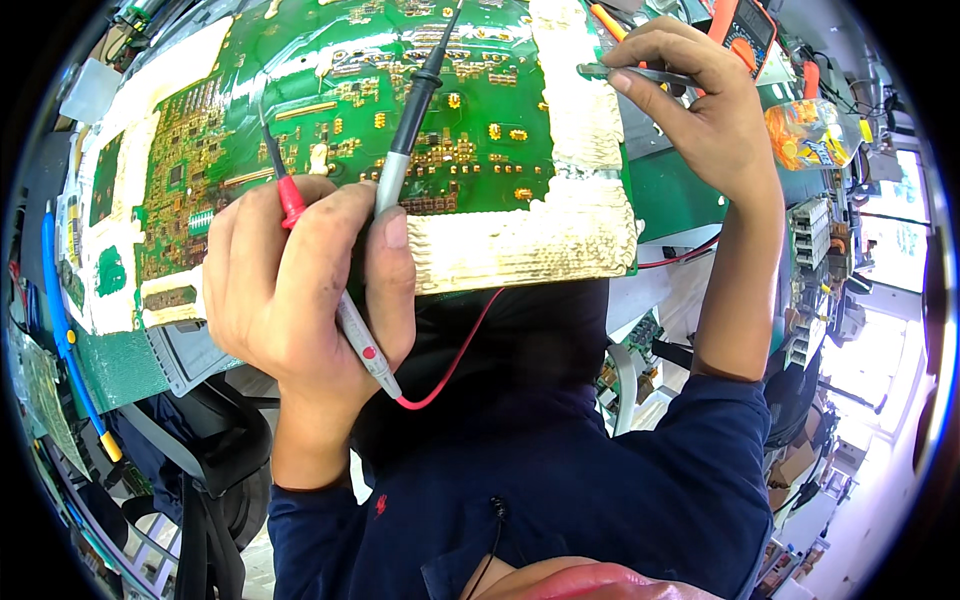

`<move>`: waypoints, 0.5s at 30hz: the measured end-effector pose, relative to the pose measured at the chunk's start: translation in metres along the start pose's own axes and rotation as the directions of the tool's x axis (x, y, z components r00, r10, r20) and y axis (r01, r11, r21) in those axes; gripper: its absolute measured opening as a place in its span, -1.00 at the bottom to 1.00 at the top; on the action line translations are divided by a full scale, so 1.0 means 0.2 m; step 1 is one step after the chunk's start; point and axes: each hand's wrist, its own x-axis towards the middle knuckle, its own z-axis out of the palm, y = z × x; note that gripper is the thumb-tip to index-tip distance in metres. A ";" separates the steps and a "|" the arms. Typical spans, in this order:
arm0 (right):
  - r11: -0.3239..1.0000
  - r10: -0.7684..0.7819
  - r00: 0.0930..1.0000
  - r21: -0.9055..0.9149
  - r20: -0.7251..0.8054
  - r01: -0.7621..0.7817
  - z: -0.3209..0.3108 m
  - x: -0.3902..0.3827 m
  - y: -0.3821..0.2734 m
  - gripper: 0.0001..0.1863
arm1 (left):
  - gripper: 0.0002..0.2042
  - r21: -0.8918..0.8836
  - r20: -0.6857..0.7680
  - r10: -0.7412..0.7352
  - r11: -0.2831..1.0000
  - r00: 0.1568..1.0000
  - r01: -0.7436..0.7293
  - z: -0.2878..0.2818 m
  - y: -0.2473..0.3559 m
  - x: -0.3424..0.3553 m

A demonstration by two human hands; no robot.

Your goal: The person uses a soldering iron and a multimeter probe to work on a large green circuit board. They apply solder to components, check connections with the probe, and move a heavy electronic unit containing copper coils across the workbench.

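Observation:
A large green circuit board [480, 130] with a thick cream-coloured coating along its edges lies before me. My left hand [310, 270] is closed around two multimeter probes at the near edge. The red probe [290, 200] slants up-left, with its tip over the board. The black-and-grey probe [408, 140] points up and away across the board. Between thumb and fingers of my right hand [700, 100] is a slim dark metal tool [592, 70]. Its blunt end lies over the coating on the right side. I cannot tell its exact kind.
An orange-edged multimeter [750, 40] lies at the far right. Near it is a clear plastic bottle [812, 135] with orange labelling. A red lead [465, 355] hangs below the board's near edge. To the left are a blue rod-like thing [58, 300] and a chair [215, 440].

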 end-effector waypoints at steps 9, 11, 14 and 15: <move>0.997 0.057 0.998 -0.054 0.022 -0.056 -0.01 0.02 -0.08 -0.88 | -0.87 -0.003 0.049 0.009 1.000 0.999 -0.008 -0.02 0.01 0.01; 0.995 0.082 0.996 -0.059 0.017 -0.081 0.00 0.02 -0.08 -0.88 | -0.85 -0.004 0.001 0.011 1.000 1.000 -0.011 0.00 0.00 0.01; 0.996 0.092 0.995 -0.014 -0.027 -0.093 0.03 0.01 -0.07 -0.87 | -0.86 0.003 -0.010 0.013 1.000 1.000 -0.013 0.00 -0.01 0.01; 0.996 0.087 0.995 0.010 -0.050 -0.087 0.04 0.01 -0.07 -0.87 | -0.86 0.011 -0.002 0.003 1.000 1.000 -0.003 0.00 0.00 0.01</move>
